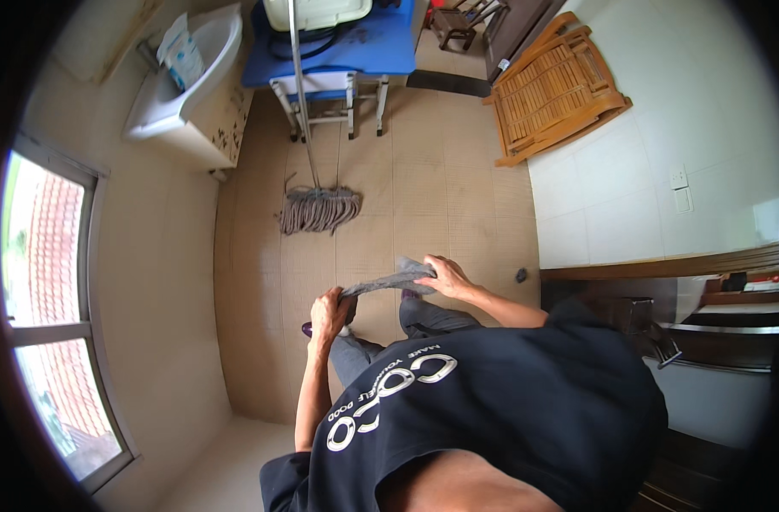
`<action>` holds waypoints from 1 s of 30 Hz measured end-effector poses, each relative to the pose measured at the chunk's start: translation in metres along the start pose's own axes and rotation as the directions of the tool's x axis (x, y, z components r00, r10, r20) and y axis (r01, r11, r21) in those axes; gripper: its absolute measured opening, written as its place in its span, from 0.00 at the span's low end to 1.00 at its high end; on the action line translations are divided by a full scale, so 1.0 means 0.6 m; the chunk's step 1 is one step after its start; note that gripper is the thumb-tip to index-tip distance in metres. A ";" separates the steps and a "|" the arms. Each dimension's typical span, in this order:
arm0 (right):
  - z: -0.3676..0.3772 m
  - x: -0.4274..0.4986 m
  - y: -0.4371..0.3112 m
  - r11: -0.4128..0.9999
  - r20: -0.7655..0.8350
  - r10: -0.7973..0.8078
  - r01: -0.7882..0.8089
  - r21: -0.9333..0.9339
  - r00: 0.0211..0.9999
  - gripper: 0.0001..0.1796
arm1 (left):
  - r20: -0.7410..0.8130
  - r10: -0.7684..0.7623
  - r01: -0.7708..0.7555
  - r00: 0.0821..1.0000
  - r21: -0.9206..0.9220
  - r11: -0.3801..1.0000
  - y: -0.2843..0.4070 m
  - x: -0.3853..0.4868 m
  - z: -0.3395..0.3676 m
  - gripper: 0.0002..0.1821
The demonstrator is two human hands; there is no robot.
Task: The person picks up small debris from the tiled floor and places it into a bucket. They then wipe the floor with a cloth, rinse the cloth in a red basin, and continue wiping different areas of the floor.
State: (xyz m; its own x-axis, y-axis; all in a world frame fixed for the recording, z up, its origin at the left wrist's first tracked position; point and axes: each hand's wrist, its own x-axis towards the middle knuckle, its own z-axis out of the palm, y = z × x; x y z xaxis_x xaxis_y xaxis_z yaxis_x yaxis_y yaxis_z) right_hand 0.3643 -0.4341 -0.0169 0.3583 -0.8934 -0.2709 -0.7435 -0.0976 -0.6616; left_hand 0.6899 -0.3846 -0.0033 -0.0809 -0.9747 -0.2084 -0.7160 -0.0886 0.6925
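Note:
A grey cloth (386, 281) is stretched between my two hands above the floor, in front of my legs. My left hand (329, 315) grips its one end, where the cloth is bunched into a narrow strip. At the other end, my right hand (450, 276) holds a wider, looser part that flares past the fingers. Beyond the cloth, a string mop (320, 210) with grey-brown strands rests on the tiled floor (421, 166). Its long metal handle (304, 109) leans up toward a blue table.
The blue table (383, 54) bears a pale container (319, 14). Left of it hangs a white washbasin (220, 48) with a plastic packet (183, 54) in it. A folded bamboo chair (553, 89) leans on the right wall. A small dark clump (521, 275) lies near dark wooden furniture (588, 288).

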 end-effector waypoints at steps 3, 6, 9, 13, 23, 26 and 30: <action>-0.060 -0.023 0.063 0.970 -0.082 0.089 -0.068 0.233 0.993 0.31 | -0.018 -0.001 -0.002 1.000 -0.158 0.987 0.121 0.096 0.007 0.11; -0.104 -0.013 0.121 0.919 0.000 -0.032 0.029 0.394 1.000 0.39 | 0.000 0.037 -0.036 0.999 -0.244 0.969 0.235 0.188 0.012 0.11; -0.137 0.016 0.174 0.932 0.337 0.072 -0.183 0.312 0.939 0.38 | 0.001 0.067 -0.064 0.998 -0.248 0.967 0.319 0.271 0.014 0.11; -0.168 0.086 0.235 0.910 0.183 0.023 -0.096 0.403 0.983 0.33 | -0.032 0.195 -0.196 0.980 -0.263 0.945 0.387 0.387 0.023 0.11; -0.398 0.210 0.377 0.959 -0.372 0.231 -0.147 0.241 0.899 0.27 | 0.069 0.349 -0.340 0.934 -0.124 0.932 0.434 0.729 0.091 0.11; -0.492 0.233 0.385 0.861 -0.435 0.416 -0.192 0.471 0.799 0.25 | 0.122 0.351 -0.339 0.928 -0.109 0.934 0.473 0.839 0.139 0.11; -0.618 0.286 0.406 0.733 -0.541 0.587 -0.113 0.671 0.602 0.20 | 0.198 0.428 -0.417 0.882 -0.094 0.904 0.551 0.983 0.212 0.10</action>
State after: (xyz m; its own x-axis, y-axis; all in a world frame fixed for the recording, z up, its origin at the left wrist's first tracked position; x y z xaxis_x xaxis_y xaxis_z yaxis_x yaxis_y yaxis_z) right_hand 0.0355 -0.7738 0.0350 -0.5266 -0.8323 -0.1732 -0.2069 0.3231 -0.9235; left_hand 0.3171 -0.9627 0.0149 -0.5150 -0.8569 -0.0241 -0.5482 0.3076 0.7777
